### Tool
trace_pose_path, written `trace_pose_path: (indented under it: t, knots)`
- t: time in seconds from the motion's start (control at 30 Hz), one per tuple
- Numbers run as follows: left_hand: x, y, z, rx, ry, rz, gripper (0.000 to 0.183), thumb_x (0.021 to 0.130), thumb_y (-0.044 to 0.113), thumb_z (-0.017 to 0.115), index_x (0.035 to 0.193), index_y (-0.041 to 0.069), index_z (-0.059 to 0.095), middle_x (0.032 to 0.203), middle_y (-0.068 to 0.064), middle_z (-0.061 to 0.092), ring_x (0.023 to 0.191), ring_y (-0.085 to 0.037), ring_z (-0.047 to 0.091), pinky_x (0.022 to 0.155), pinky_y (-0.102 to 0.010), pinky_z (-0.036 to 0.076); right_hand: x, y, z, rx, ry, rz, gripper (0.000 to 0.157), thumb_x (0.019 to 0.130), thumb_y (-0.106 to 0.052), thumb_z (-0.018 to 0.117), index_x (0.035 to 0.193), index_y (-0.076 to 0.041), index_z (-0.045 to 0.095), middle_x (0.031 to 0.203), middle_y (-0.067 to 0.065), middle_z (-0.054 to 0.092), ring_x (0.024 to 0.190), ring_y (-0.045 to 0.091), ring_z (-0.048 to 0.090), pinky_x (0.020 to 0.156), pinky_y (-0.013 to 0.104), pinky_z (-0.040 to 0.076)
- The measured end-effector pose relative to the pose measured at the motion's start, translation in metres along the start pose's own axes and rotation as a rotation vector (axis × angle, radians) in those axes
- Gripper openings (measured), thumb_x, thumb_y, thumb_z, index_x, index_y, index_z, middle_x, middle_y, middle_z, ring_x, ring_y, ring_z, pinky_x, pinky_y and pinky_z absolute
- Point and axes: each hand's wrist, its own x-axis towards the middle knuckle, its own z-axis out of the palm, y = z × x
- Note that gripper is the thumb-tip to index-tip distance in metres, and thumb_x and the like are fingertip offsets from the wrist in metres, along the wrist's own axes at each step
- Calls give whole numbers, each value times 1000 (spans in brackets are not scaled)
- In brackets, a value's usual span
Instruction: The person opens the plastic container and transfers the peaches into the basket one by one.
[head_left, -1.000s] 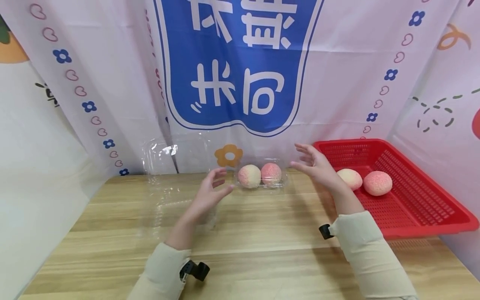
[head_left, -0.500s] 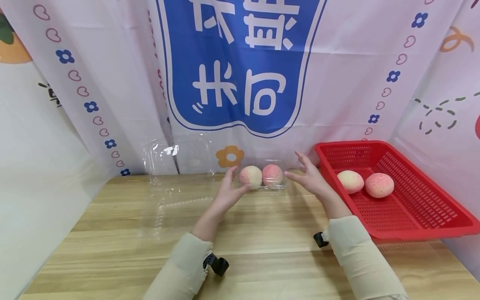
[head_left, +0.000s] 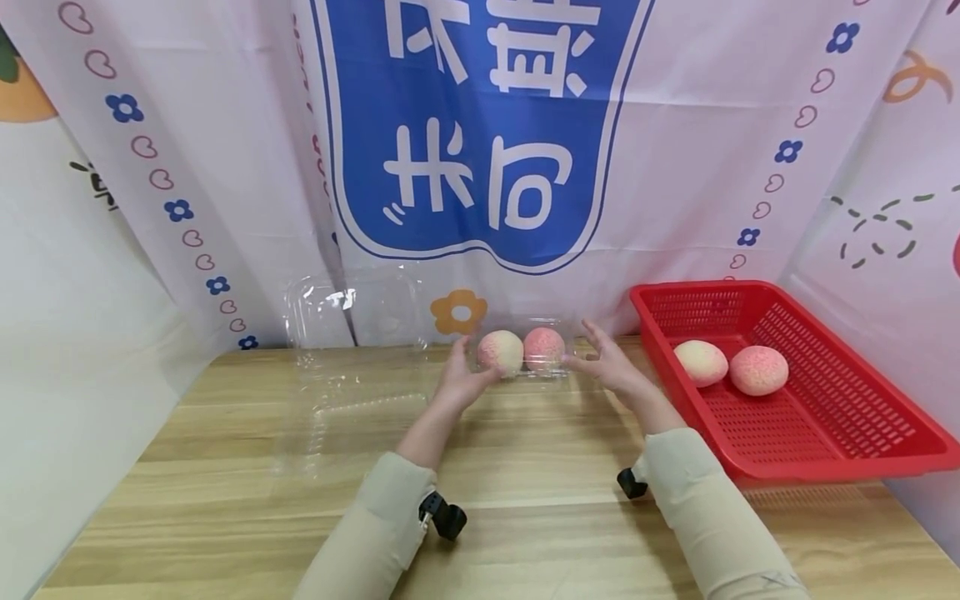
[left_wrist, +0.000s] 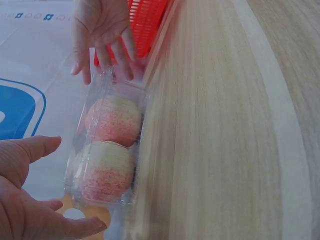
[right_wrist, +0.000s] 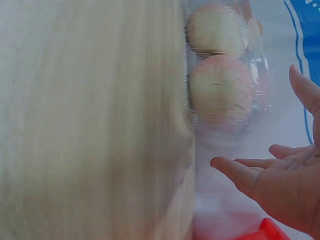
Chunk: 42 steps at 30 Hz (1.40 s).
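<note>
Clear plastic is gleaming beside the hanging cloth (head_left: pixel 675 167), where a small clamshell box (head_left: pixel 534 375) is sitting along the far edge of the counter (head_left: pixel 517 500), two pink-and-cream peach-like balls (head_left: pixel 501 352) nestling inside it. The person's left grip (head_left: pixel 459 390) and right grip (head_left: pixel 611 367) are bracketing its short ends, fingers spreading loosely; neither is grasping anything, though I'm not managing to tell whether the left is touching the plastic. To my mind, doing this well is calling for both grips meeting the ends together, low on the walls, pressing lightly and evenly, since such thin plastic is probably flexing easily, and for keeping the box level. It is lying flat, its long axis running left to right, parallel to the counter's back edge, one long side facing the person.
</note>
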Motion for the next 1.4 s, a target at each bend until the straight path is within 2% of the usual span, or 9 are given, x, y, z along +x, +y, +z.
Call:
trace_pose_path:
  t: [0.17, 0.27, 0.5, 0.63, 0.8, 0.93, 1.17, 1.4]
  knots:
    - [5, -4, -1, -26, -17, -20, 90, 86, 16, 76, 157, 6, 20, 162, -22, 24, 149, -43, 24, 122, -58, 24, 4, 3, 6, 55, -4, -27, 94, 94, -10, 65, 159, -6, -3, 161, 34, 5, 145, 53, 23, 120, 60, 26]
    - [8, -7, -1, -43, -27, -26, 92, 86, 16, 76, 157, 6, 19, 162, -22, 23, 149, -43, 24, 122, -56, 24, 6, 5, 9, 61, -12, -32, 96, 92, -7, 66, 159, -6, -3, 162, 32, 4, 148, 52, 18, 121, 58, 24]
    - [10, -9, -1, -74, -46, -8, 88, 88, 12, 74, 157, 4, 20, 158, -24, 33, 143, -42, 37, 115, -52, 39, 8, 9, 13, 109, -81, 8, 98, 94, -8, 65, 160, -13, -7, 166, 23, -4, 154, 41, 3, 124, 56, 18]
    - [8, -8, -1, -110, -59, -24, 83, 88, 6, 73, 156, 2, 24, 154, -24, 39, 140, -40, 42, 113, -48, 43, 8, 10, 14, 106, -83, -6, 97, 93, -5, 66, 160, -11, -4, 166, 22, 0, 153, 42, 9, 123, 55, 22]
    - [6, -9, 0, -165, -48, -38, 75, 86, 1, 73, 151, 1, 35, 154, -21, 40, 141, -39, 42, 113, -45, 44, 7, 12, 11, 87, -64, -19, 96, 91, -3, 67, 159, -6, 0, 166, 23, 7, 152, 43, 15, 123, 54, 23]
    - [6, -8, 1, -167, -29, -18, 71, 85, 1, 74, 148, 1, 41, 153, -22, 42, 139, -39, 45, 111, -44, 46, 4, 9, 7, 66, -57, -25, 95, 91, -4, 67, 159, -5, 1, 165, 23, 10, 152, 43, 16, 123, 54, 22]
    - [-4, 2, -2, -187, -9, 28, 72, 84, -1, 74, 148, 2, 41, 152, -21, 43, 138, -38, 47, 110, -43, 46, -5, -4, 4, 25, -30, -62, 93, 91, -7, 68, 159, -3, 5, 165, 23, 13, 152, 42, 17, 124, 54, 20]
    - [-18, 6, -10, -138, -20, 29, 70, 85, 5, 76, 148, 7, 44, 150, -19, 47, 135, -36, 51, 106, -41, 50, -22, -14, 1, -12, -29, -92, 92, 92, -10, 69, 159, -6, 7, 165, 21, 14, 152, 41, 18, 123, 54, 23]
